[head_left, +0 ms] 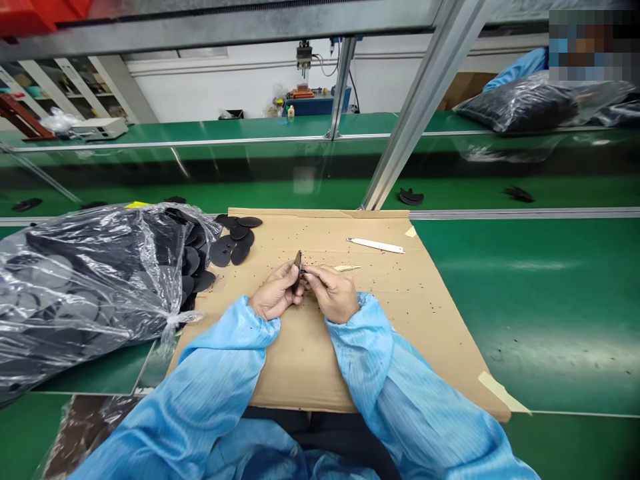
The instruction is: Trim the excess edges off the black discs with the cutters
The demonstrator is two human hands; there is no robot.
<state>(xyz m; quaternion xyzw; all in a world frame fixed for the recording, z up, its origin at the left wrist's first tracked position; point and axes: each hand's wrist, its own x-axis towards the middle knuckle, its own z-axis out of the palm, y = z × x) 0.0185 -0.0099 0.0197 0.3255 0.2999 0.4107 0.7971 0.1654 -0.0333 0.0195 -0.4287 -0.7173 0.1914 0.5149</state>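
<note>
Between the fingers of my left hand (275, 293) a round black disc (298, 267) is held upright, edge toward me. My right hand (336, 293) is closed in a pinch at the disc's right face; a small dark bit shows at its fingertips, too small to name. Both hands are over a brown cardboard sheet (400, 320) strewn with tiny black specks. Beyond my right hand lie a pale thin strip (347, 268) and a white-handled blade-like tool (376, 245). Several loose black discs (241, 241) lie at the sheet's far left corner.
A large clear plastic bag (100, 287) full of black discs stands at the left. A metal post (425, 107) rises behind the cardboard. Dark curved parts (411, 196) lie on the green belt behind. At the far right, a person in blue is beside a dark bag (520, 103).
</note>
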